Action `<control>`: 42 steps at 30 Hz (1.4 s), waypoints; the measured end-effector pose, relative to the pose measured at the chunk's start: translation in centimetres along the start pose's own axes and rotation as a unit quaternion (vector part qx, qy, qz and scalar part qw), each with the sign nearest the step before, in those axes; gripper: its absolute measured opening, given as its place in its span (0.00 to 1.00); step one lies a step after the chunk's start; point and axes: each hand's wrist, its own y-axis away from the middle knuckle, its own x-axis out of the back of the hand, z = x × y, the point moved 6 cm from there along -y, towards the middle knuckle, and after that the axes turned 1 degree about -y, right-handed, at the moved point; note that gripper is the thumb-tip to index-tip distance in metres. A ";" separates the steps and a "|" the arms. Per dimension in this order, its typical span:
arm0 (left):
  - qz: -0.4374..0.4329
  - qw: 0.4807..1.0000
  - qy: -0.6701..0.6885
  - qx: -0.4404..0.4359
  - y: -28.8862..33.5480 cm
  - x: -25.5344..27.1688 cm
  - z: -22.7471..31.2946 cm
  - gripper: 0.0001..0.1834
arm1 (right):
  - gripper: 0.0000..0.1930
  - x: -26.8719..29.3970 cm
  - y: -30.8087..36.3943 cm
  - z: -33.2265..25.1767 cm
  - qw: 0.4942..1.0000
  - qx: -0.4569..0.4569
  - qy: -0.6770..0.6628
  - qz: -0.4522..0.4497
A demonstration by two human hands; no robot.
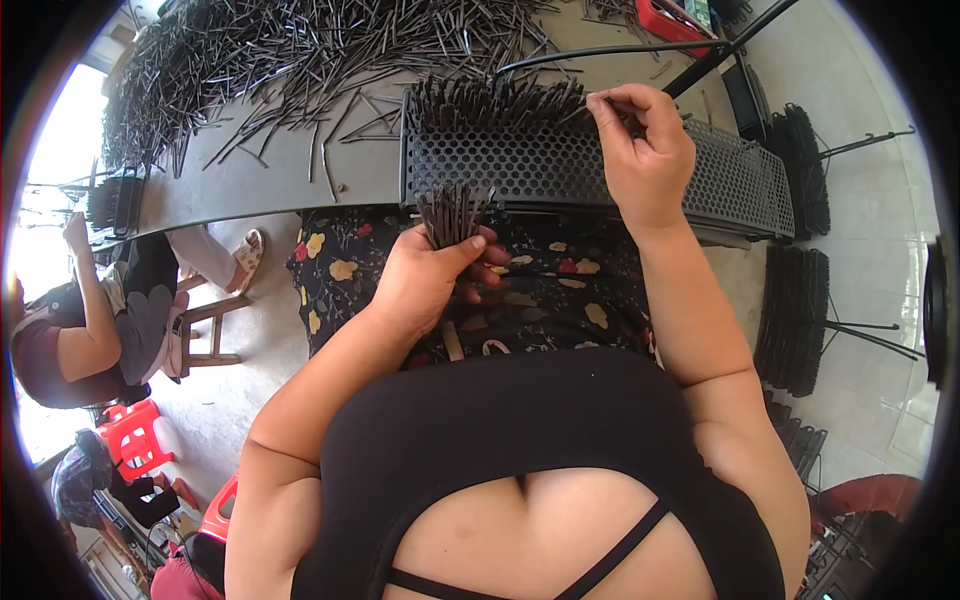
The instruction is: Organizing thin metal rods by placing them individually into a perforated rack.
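Observation:
My left hand point(425, 270) is closed around an upright bundle of thin dark sticks point(455, 212), held in front of the table's near edge. Their kind is not clear. A black rack with a perforated metal face point(480, 165) lies along that edge. Dark sticks point(490, 105) stand packed in a row over its left part. At the right end of this row, my right hand point(650, 150) is closed in a pinch; a thin dark stick appears to be at its fingertips, touching the row. The right part of the rack shows only the holes.
A big heap of loose dark sticks point(330, 40) covers the back of the table point(250, 190). A black metal bar point(620, 50) crosses above the rack. Filled racks point(795, 310) hang at the right. A red box point(670, 25) stands behind; another person point(75, 330) sits at the left.

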 end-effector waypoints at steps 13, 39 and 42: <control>-0.001 1.000 -0.022 0.003 0.2 -0.2 0.2 0.09 | 0.10 -0.9 0.4 0.1 0.998 0.058 0.022 0.000; -0.002 0.991 0.105 0.086 0.0 0.8 0.1 0.13 | 0.07 1.3 1.2 3.1 0.982 -0.138 -0.126 -0.009; 0.003 0.985 0.154 0.076 0.2 0.2 0.4 0.15 | 0.06 1.4 0.6 2.3 0.990 -0.107 -0.090 -0.020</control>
